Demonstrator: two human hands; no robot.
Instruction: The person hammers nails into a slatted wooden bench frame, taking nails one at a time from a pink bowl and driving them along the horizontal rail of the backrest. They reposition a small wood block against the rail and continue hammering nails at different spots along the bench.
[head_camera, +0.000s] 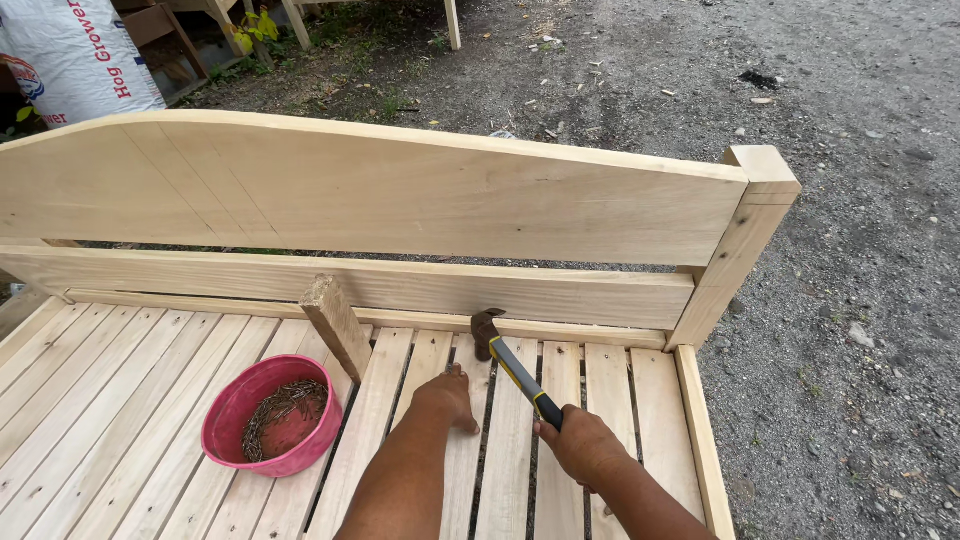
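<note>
Right hand: the right hand (582, 443), low and right of centre in the frame, is closed tight round the grip of a hammer (512, 362).
Left hand: the left hand (447, 396), just left of it at lower centre, lies palm down on a slat with the fingers loosely spread; it holds nothing that can be seen.
Ground: grey gravel and dirt (850, 300) fill the right side and the top of the frame; the work is outdoors, in daylight.
Bed frame: a pale, unfinished wooden bed frame (120, 400) takes up the left and centre, its slats running from the bottom edge up towards the headboard, with narrow gaps between them.
Headboard: a curved-top board (400, 190) spans the middle of the frame, with a straight rail below it and a square corner post (745, 240) at the right.
Sack: a white printed sack (70, 55) stands in the upper left corner.
Bowl: a pink plastic bowl (270, 415) sits on the slats at lower left, with a mass of nails inside.
Wood block: a short offcut (337, 325) leans tilted just above the bowl.
Hammer: yellow and black handle, dark head up against the lower rail, centre of the frame.
</note>
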